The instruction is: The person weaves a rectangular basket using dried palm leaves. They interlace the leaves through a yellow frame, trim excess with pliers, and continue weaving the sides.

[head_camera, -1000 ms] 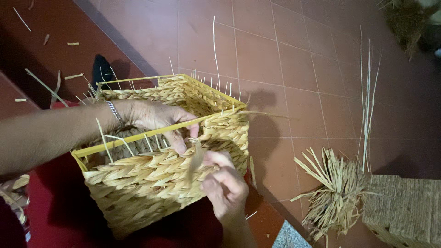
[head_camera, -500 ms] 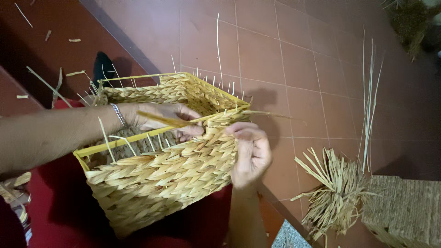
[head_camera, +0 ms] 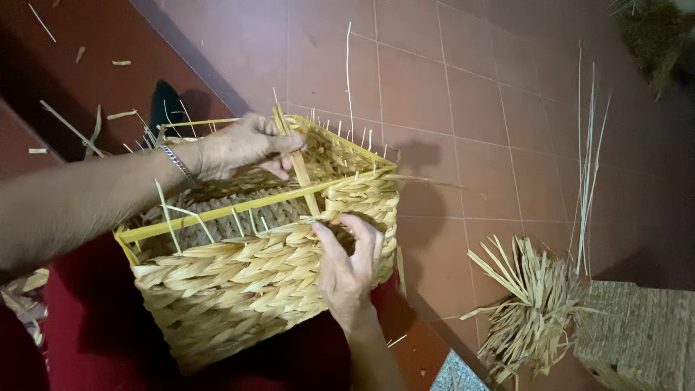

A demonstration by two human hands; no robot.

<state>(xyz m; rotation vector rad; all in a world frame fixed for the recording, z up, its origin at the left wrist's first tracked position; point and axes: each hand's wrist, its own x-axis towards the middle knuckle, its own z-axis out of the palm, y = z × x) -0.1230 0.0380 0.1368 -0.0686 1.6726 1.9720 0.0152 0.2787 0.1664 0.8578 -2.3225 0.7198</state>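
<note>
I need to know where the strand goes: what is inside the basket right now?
Inside the basket show its woven inner wall and the left hand pulling a straw strand. The near wall hides the bottom; the right hand presses outside.

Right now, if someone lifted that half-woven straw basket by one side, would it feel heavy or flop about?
The basket probably keeps its shape: a yellow frame runs along its rim. It looks light for its size, being hollow plaited straw. The loose strand pinched by the left hand seems bendy; the right hand steadies the wall.

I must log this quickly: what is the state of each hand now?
Left hand: closed, pinching a flat straw strand above the basket.
Right hand: open, fingers pressed on the basket's woven side.
</note>
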